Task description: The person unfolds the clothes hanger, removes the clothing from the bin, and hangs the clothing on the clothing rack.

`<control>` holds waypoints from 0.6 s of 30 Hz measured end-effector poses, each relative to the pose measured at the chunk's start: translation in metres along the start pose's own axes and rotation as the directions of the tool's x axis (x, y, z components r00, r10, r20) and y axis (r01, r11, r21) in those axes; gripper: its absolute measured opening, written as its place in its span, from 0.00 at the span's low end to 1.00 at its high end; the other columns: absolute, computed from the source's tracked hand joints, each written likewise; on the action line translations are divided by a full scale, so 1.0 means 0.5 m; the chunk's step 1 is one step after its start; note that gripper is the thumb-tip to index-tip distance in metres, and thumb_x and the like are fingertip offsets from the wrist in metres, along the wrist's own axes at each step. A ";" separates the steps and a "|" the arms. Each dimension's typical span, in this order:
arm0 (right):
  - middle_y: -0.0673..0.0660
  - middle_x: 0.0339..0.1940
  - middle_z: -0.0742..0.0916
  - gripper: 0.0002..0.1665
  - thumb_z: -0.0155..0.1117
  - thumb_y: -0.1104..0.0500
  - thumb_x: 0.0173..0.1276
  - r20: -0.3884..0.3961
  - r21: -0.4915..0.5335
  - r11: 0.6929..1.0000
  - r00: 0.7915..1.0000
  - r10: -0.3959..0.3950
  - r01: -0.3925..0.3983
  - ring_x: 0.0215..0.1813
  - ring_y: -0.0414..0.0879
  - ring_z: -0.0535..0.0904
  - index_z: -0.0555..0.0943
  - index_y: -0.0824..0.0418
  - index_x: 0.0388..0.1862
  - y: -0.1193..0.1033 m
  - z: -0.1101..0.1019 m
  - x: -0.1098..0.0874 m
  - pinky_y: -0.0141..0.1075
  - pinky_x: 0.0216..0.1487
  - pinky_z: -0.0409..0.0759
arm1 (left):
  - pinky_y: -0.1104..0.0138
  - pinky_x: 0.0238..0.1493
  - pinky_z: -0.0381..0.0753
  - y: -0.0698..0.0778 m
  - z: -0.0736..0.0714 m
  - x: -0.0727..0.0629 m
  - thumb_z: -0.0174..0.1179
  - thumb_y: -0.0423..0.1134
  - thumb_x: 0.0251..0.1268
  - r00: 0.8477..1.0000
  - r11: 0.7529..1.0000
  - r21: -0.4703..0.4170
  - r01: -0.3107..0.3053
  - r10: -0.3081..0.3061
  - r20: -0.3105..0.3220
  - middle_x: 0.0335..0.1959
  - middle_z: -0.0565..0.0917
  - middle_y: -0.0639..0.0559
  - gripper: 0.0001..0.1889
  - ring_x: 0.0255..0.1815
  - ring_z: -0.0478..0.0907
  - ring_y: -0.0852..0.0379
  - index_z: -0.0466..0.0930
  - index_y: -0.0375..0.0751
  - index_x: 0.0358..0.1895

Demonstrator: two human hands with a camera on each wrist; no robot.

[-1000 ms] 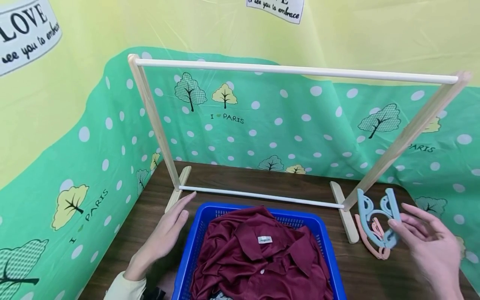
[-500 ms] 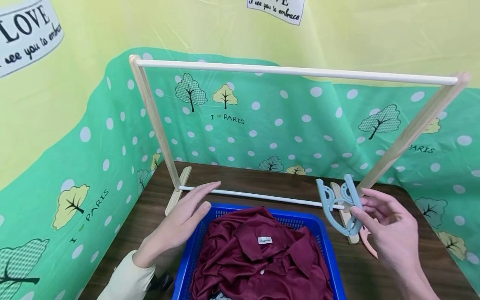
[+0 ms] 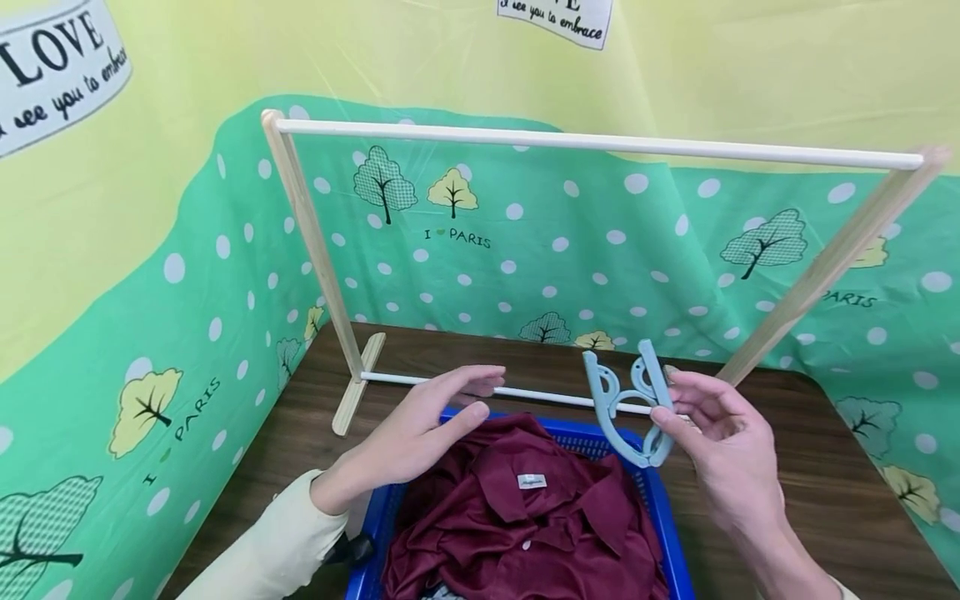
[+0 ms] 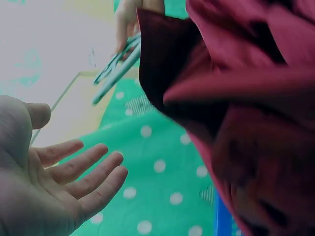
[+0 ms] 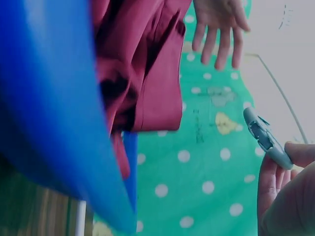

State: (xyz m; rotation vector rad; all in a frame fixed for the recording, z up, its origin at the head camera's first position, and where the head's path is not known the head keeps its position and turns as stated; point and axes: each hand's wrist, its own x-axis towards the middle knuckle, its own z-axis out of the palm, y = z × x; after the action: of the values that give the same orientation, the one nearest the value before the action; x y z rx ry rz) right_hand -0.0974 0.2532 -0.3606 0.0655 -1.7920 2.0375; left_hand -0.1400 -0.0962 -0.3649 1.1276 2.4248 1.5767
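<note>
A light-blue folding clothes hanger (image 3: 611, 417), its two arms folded up, is pinched between the thumb and fingers of my right hand (image 3: 731, 450) above the basket's right rear corner. My left hand (image 3: 420, 429) is held over the basket's left rear part, fingers extended and holding nothing; the left wrist view shows its fingers (image 4: 93, 182) spread. Below both hands a crumpled maroon shirt (image 3: 525, 525), collar and label upward, fills the blue plastic basket (image 3: 675, 550). In the right wrist view the hanger (image 5: 266, 137) appears edge-on, away from the shirt (image 5: 157, 93).
Behind the basket stands a wooden rack with a white top rail (image 3: 570, 143) and a white lower rail (image 3: 540, 396). Its left foot (image 3: 358, 387) rests on the dark wood table (image 3: 832, 483). Patterned green and yellow cloth (image 3: 510, 250) hangs around the back and sides.
My right hand has carried the light-blue hanger leftward from beside the rack's right foot to over the basket. My left hand has moved rightward over the basket. The peach hanger is now hidden.
</note>
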 end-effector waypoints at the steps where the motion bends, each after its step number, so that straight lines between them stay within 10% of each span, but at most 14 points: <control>1: 0.55 0.44 0.92 0.28 0.69 0.88 0.64 0.009 0.013 1.000 1.000 -0.005 0.005 0.44 0.44 0.87 0.83 0.78 0.64 0.000 0.006 -0.002 0.27 0.49 0.87 | 0.57 0.68 0.84 0.002 0.005 0.007 0.53 0.43 0.92 1.000 1.000 -0.020 -0.002 0.003 0.006 0.76 0.81 0.52 0.24 0.70 0.84 0.54 0.72 0.47 0.83; 9: 0.57 0.44 0.91 0.28 0.66 0.91 0.62 0.087 0.090 0.995 0.994 -0.061 0.053 0.44 0.45 0.86 0.85 0.77 0.59 -0.006 0.047 -0.029 0.29 0.49 0.86 | 0.56 0.60 0.89 0.030 0.044 0.040 0.59 0.40 0.88 0.998 0.979 -0.196 0.051 -0.054 -0.012 0.62 0.90 0.49 0.19 0.58 0.90 0.49 0.81 0.44 0.74; 18: 0.58 0.45 0.90 0.28 0.64 0.93 0.59 0.152 0.147 0.987 0.984 -0.095 0.072 0.46 0.47 0.84 0.85 0.78 0.58 -0.002 0.070 -0.051 0.31 0.50 0.85 | 0.55 0.54 0.92 0.045 0.062 0.052 0.63 0.37 0.86 0.982 0.859 -0.488 0.153 -0.189 -0.025 0.58 0.91 0.35 0.19 0.58 0.89 0.30 0.82 0.30 0.70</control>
State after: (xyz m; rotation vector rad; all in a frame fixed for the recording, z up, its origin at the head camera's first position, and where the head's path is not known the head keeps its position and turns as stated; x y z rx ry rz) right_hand -0.0824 0.2128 -0.3618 0.3483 -1.7023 2.1474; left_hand -0.1345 -0.0519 -0.3529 0.7507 1.9176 2.0275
